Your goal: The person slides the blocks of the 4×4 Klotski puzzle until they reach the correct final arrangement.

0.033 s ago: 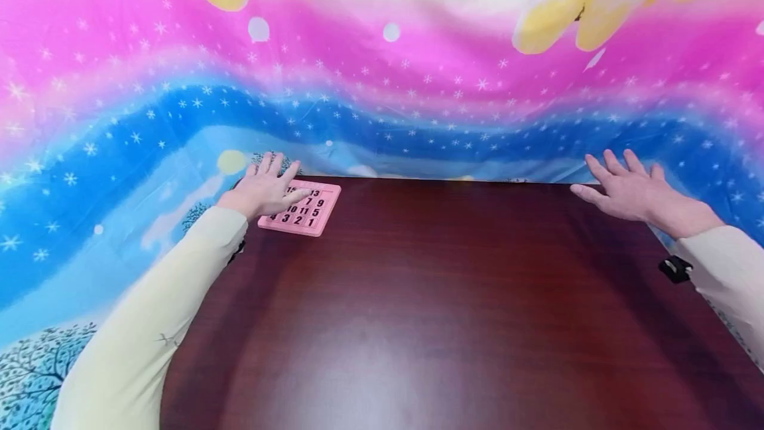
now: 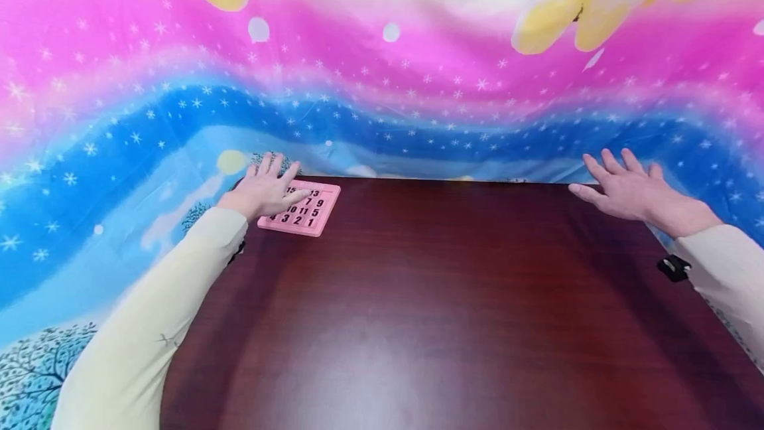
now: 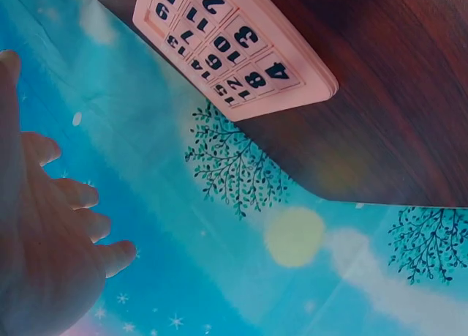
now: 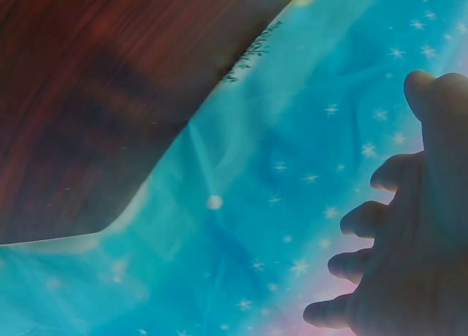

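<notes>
A pink sliding number puzzle (image 2: 304, 212) with black numerals lies flat at the far left corner of the dark wooden table. In the head view my left hand (image 2: 259, 192) overlaps its left part, fingers spread and holding nothing; some tiles are hidden behind it. The left wrist view shows that hand (image 3: 55, 241) raised apart from the puzzle (image 3: 241, 50). Over the far right corner of the table, my right hand (image 2: 644, 196) is held out with its fingers spread. Nothing is in that palm (image 4: 409, 248) in the right wrist view.
The dark red-brown table (image 2: 418, 284) spans the space between the arms. A printed pink and blue cloth (image 2: 358, 111) hangs behind it and along its sides. Black straps show at both wrists, the right one (image 2: 674, 268) more plainly.
</notes>
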`<state>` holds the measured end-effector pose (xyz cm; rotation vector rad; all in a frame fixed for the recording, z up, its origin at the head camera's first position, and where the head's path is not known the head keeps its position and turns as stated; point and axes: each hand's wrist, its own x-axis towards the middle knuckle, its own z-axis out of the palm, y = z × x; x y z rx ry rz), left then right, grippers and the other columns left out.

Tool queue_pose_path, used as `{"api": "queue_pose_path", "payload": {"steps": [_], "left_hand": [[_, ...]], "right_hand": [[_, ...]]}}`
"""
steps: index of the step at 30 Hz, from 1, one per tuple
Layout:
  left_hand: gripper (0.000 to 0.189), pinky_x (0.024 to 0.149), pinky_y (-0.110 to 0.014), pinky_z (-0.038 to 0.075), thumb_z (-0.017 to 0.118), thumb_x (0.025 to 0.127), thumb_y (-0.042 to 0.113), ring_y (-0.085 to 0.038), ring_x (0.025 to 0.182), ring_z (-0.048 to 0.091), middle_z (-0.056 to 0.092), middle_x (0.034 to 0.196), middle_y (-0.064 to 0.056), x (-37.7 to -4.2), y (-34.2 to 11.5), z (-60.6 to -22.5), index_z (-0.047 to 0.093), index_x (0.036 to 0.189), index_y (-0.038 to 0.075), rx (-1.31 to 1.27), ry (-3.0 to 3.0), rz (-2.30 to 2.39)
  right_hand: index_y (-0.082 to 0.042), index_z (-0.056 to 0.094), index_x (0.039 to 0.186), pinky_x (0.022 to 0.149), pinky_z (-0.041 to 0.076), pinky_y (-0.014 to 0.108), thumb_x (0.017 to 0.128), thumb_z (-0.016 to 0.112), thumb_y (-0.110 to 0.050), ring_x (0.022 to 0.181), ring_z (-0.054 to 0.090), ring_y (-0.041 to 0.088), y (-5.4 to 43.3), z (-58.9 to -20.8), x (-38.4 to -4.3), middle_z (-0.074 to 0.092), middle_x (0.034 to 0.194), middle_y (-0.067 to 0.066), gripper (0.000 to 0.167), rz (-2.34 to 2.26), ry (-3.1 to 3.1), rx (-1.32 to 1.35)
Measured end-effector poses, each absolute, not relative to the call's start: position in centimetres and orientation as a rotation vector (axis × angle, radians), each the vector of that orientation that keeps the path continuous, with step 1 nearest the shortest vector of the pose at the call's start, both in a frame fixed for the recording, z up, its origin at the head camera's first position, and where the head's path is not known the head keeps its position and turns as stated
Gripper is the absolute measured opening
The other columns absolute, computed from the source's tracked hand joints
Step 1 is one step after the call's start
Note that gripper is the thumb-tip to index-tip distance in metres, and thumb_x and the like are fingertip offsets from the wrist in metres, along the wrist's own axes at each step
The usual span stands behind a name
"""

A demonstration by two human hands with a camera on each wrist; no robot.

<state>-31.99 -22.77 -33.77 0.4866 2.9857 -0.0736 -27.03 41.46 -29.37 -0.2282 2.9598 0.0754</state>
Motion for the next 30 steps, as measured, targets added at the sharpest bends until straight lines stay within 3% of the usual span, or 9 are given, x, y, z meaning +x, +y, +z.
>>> {"api": "queue_pose_path", "payload": {"steps": [7, 16, 30], "left_hand": [[0.082, 0.115, -0.067, 0.000, 0.028, 0.099, 0.063, -0.049, 0.148, -0.006, -0.003, 0.161, -0.028, -32.1, -23.0, -34.3, 0.005, 0.159, 0.012, 0.465, 2.982, -0.075], [0.087, 0.116, -0.066, 0.002, 0.024, 0.097, 0.069, -0.048, 0.149, -0.007, -0.005, 0.162, -0.028, -32.2, -22.7, -34.2, 0.006, 0.159, 0.012, 0.457, 2.963, -0.054], [0.083, 0.115, -0.067, 0.009, 0.030, 0.099, 0.064, -0.048, 0.149, 0.001, 0.003, 0.162, -0.027, -32.5, -22.1, -34.6, 0.009, 0.159, 0.010, 0.446, 2.977, 0.007]], "right_hand": [[-0.011, -0.003, 0.158, 0.099, -0.009, 0.079, 0.094, 0.024, -0.075, 0.141, -0.019, 0.056, 40.6, -29.7, -27.2, -0.008, 0.159, 0.032, 0.095, 0.067, 2.949, -0.234], [-0.010, -0.002, 0.158, 0.099, -0.006, 0.080, 0.094, 0.025, -0.075, 0.141, -0.014, 0.058, 40.3, -29.6, -26.9, -0.004, 0.158, 0.034, 0.095, 0.084, 2.951, -0.216], [-0.013, 0.001, 0.159, 0.101, 0.000, 0.080, 0.096, 0.025, -0.071, 0.143, -0.007, 0.057, 38.6, -30.3, -27.0, -0.001, 0.158, 0.035, 0.089, 0.002, 2.997, -0.275]]}}
